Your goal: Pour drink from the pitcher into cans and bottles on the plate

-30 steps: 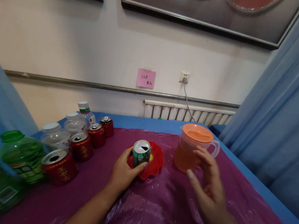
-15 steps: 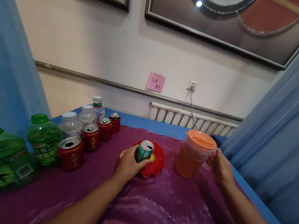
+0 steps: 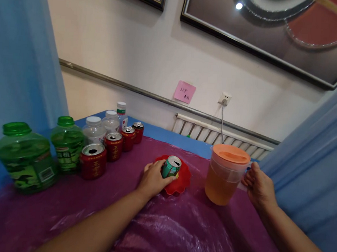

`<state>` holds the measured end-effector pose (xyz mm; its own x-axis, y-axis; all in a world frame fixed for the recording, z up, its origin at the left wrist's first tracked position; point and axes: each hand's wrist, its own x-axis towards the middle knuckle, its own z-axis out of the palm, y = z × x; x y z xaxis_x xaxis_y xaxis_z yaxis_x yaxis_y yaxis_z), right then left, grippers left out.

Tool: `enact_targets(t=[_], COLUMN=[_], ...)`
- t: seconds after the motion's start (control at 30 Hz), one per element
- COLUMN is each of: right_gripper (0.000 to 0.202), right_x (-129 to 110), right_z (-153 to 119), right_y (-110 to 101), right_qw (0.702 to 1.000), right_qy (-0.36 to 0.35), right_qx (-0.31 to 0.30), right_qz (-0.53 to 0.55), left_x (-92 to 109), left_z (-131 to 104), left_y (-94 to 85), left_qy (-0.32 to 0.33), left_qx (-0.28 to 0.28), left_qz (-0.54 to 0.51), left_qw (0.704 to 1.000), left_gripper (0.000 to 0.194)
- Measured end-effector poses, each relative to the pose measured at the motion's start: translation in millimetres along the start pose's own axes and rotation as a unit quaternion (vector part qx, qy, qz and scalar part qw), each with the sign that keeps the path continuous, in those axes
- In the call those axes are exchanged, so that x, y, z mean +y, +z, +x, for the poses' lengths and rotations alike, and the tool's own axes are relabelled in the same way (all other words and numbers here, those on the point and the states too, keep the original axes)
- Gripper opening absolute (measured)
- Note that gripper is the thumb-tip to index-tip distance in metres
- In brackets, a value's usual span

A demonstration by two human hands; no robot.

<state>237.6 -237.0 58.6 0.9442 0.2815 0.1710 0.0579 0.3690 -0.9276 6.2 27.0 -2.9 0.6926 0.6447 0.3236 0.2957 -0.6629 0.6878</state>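
Observation:
A small green drink can [image 3: 169, 170] with an opened top stands on a red scalloped plate [image 3: 183, 187]. My left hand [image 3: 154, 178] wraps round the can from the left, thumb in front. To the right is a clear plastic pitcher [image 3: 222, 186] with an orange lid [image 3: 231, 154] and amber liquid inside. My right hand [image 3: 259, 185] grips the pitcher's handle, its fingers closed. Whether the pitcher's base touches the table cover, I cannot tell.
Several red cans [image 3: 93, 163] line the left, beside green-capped bottles [image 3: 26, 163] and white-capped clear bottles [image 3: 94, 131]. A wet-looking purple cover [image 3: 162, 232] lies over the blue table [image 3: 157, 130]. Behind are a radiator [image 3: 202, 132] and a wall; blue curtains [image 3: 311, 161] hang at both sides.
The camera view has shifted, so most things appear further right. The pitcher looks slightly larger and nearer, my right hand still on its handle. My left hand stays on the can.

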Motion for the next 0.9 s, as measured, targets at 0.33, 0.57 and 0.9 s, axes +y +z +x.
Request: enact_targets(t=[0.33,0.57,0.9], right_gripper=[0.058,0.057,0.06], right_x=[-30,-31,-30], right_z=[-24,-26,-28], right_y=[32,44,58], right_qw=[0.979,0.966,0.95], right_qy=[-0.017,-0.009,-0.009], right_qx=[-0.094,-0.116,-0.124], right_qz=[-0.182,-0.231,-0.287], left_x=[6,8,10], left_z=[-6,-8,-10], left_y=[-0.6,-2.5,-2.3], left_qy=[0.02,0.028,0.011], left_qx=[-0.013,-0.017,-0.031], left_qz=[-0.018,-0.024,-0.038], left_qw=[1.0,0.999,0.999], left_gripper=[0.054,0.052,0.054])
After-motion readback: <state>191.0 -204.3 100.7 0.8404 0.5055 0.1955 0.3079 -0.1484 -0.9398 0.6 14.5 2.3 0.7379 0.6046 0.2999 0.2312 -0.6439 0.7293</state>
